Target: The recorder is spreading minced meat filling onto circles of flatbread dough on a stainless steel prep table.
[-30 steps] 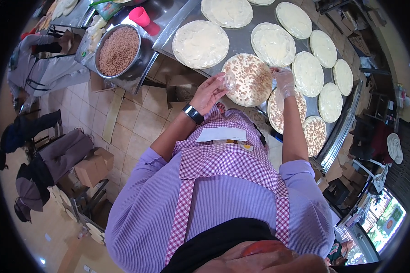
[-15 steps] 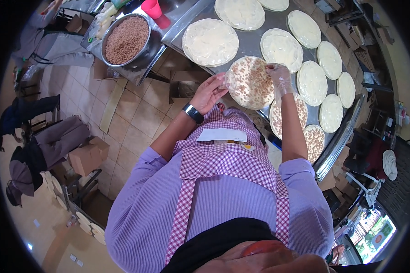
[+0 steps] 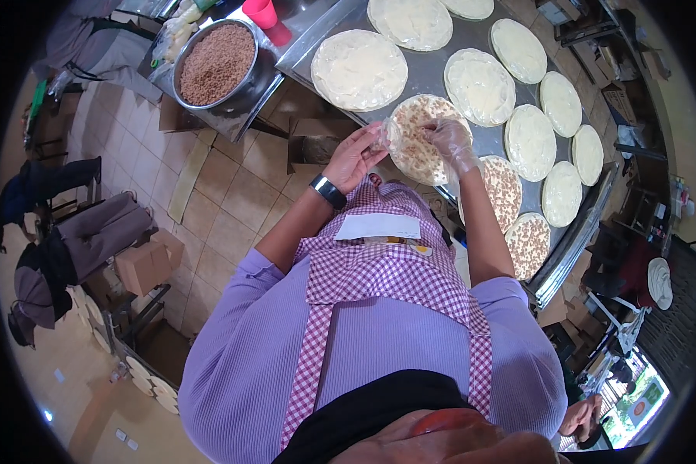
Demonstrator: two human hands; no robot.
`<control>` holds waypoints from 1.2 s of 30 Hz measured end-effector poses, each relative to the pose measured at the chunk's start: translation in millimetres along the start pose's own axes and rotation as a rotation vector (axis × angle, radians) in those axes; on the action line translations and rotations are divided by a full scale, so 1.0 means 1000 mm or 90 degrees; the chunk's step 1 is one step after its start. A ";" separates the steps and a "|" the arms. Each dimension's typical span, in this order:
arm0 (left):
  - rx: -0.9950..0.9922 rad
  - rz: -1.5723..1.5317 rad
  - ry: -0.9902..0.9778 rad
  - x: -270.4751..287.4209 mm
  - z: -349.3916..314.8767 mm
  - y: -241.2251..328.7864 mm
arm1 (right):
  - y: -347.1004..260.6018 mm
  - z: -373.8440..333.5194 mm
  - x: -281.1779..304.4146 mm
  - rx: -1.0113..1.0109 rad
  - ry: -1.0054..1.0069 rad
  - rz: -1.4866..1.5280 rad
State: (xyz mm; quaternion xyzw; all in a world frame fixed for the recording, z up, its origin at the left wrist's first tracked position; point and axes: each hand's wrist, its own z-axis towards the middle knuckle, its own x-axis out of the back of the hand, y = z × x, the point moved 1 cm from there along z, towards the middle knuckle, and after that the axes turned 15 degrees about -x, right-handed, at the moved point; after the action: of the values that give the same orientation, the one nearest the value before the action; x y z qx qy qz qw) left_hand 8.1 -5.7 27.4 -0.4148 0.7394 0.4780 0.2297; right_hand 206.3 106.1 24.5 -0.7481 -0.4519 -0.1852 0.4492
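A round flat dough disc (image 3: 419,160) spread with a pale cream and scattered with brown crumbs lies at the near edge of the metal table. Over its right part is my right hand (image 3: 450,144) in a clear plastic glove, fingers bunched and pointing down at the crumbs; whether anything is pinched in them is hidden. My left hand (image 3: 353,158), bare with a dark wristband, is closed on a small clear plastic thing (image 3: 392,136) at the disc's left edge. Two crumb-topped discs, one the nearer crumbed disc (image 3: 496,193), lie to the right.
Several cream-covered discs (image 3: 359,71) without crumbs fill the metal table (image 3: 416,71). At the left, a metal bowl (image 3: 253,76) of brown crumbs stands on another table beside a pink cup (image 3: 261,13). Cardboard boxes (image 3: 317,138) sit beneath. Shelving lines the right.
My right hand has moved left from the disc's right edge to over its surface, and the crumbs look more spread. My left hand has hardly moved.
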 end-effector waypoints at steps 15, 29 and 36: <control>0.016 0.001 -0.013 -0.005 -0.002 -0.002 | 0.025 -0.041 -0.006 -0.028 0.031 -0.057; 0.049 0.007 -0.006 -0.001 0.005 -0.013 | 0.041 -0.066 -0.013 0.047 0.131 0.023; 0.060 0.034 -0.015 -0.004 0.006 -0.019 | 0.038 -0.067 -0.028 0.151 0.316 -0.139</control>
State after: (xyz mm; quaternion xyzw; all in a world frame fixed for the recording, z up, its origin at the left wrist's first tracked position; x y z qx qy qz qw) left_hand 26.4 -2.3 18.0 -0.3781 0.7692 0.4533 0.2448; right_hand 231.8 28.4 21.4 -0.5691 -0.4242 -0.3555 0.6081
